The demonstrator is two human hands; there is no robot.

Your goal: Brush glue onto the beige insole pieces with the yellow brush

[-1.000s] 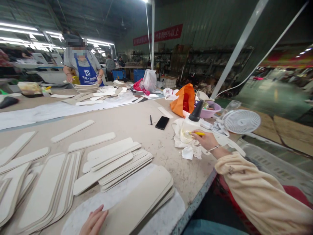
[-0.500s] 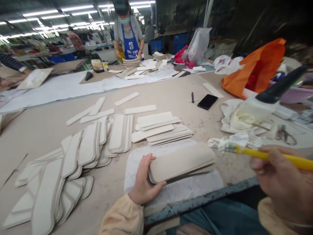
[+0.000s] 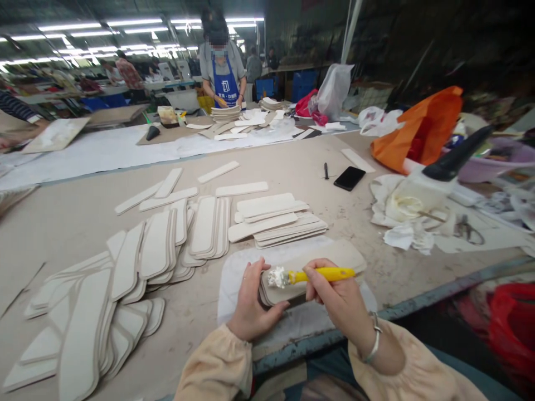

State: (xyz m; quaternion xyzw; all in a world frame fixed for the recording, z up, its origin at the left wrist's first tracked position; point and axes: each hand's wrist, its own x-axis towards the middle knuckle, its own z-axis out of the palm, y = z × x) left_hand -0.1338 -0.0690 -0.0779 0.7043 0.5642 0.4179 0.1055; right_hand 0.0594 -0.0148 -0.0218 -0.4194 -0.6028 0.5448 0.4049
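My right hand (image 3: pixel 340 298) grips a yellow-handled paintbrush (image 3: pixel 298 276), its bristles loaded with thick white paste. The bristles are over the left end of a stack of long beige panels (image 3: pixel 345 257) with rounded corners, and appear to touch the top one. Around that same end curls my left hand (image 3: pixel 253 306), thumb at the near edge and fingers at the far edge. Beneath the stack lies a white sheet (image 3: pixel 230 273). Part of the top panel is hidden by my right hand and the brush.
Many pale strips (image 3: pixel 156 242) lie fanned at left, with more strips (image 3: pixel 288 228) behind the stack. To the right are a phone (image 3: pixel 350 178), a white paste container (image 3: pixel 418 192), scissors (image 3: pixel 470 230) and an orange bag (image 3: pixel 434 128). Across the table stands a person (image 3: pixel 225 78) in a blue apron.
My right hand has brought the brush leftward from beside the paste container to the left end of the stack. My left hand keeps its place on the panels.
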